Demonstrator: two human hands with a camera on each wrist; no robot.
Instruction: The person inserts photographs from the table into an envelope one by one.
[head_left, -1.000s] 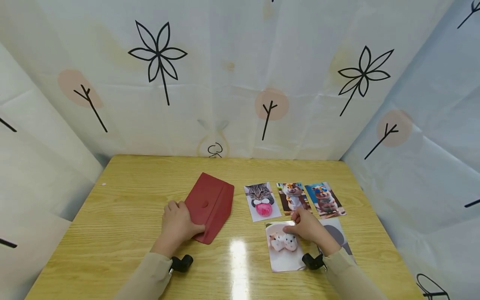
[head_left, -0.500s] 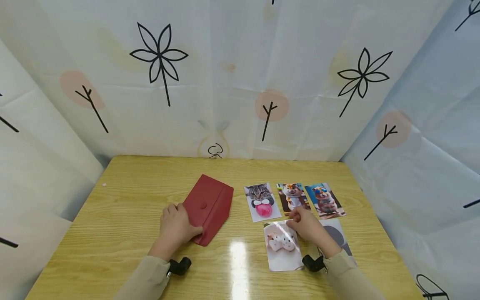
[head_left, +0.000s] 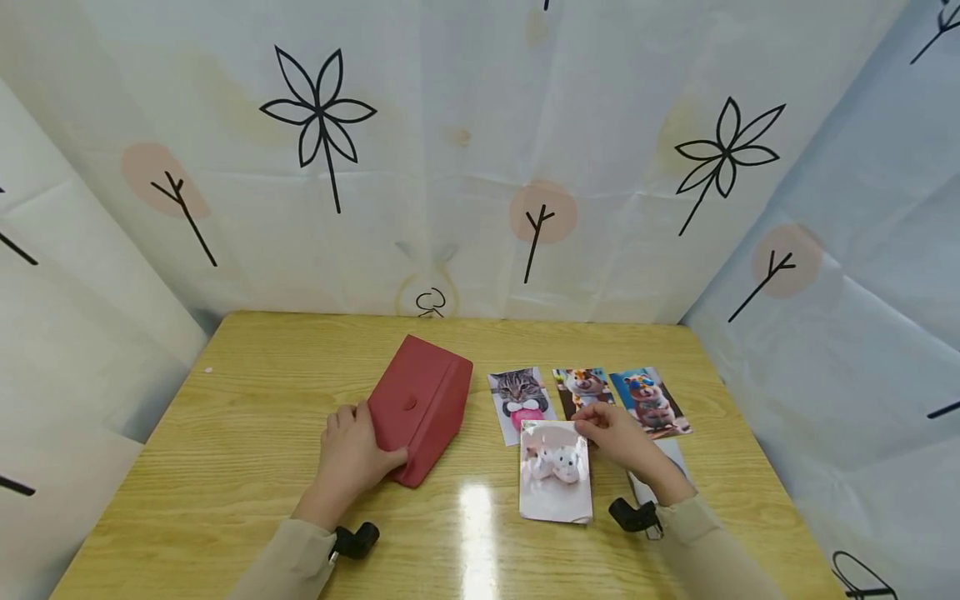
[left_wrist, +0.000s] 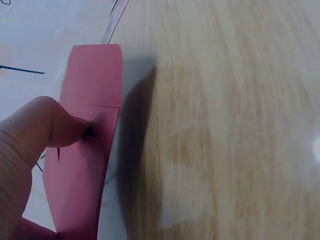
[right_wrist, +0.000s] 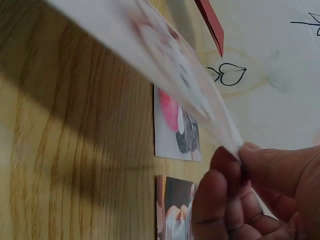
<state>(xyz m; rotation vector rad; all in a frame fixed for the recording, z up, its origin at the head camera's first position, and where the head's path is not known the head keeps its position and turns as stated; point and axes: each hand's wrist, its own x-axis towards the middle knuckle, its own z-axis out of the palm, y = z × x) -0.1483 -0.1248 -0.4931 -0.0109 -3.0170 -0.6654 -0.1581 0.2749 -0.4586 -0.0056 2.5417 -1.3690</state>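
Observation:
My left hand [head_left: 351,458] grips a red paper envelope [head_left: 418,392] by its lower left side, thumb on the face near the flap fold. In the left wrist view the envelope [left_wrist: 92,75] stands tilted and casts a shadow on the wood. My right hand [head_left: 626,446] pinches a photo card with two white, mouse-like animals [head_left: 555,492] at its upper right corner. The right wrist view shows this photo card [right_wrist: 185,75] raised above the table, pinched between thumb and fingers. It overlaps the bottom of the cat photo [head_left: 517,385] in the head view.
Behind the right hand lie a photo of a hamster-like animal [head_left: 581,383] and another with blue glasses [head_left: 647,404]. A grey-and-white card [head_left: 672,452] is mostly hidden beneath the right forearm. Patterned cloth [head_left: 450,167] encloses the wooden table [head_left: 262,375] at back and sides.
My right hand has lifted the mouse-like animals photo and brought it left and toward the back. The envelope in my left hand has tilted up slightly.

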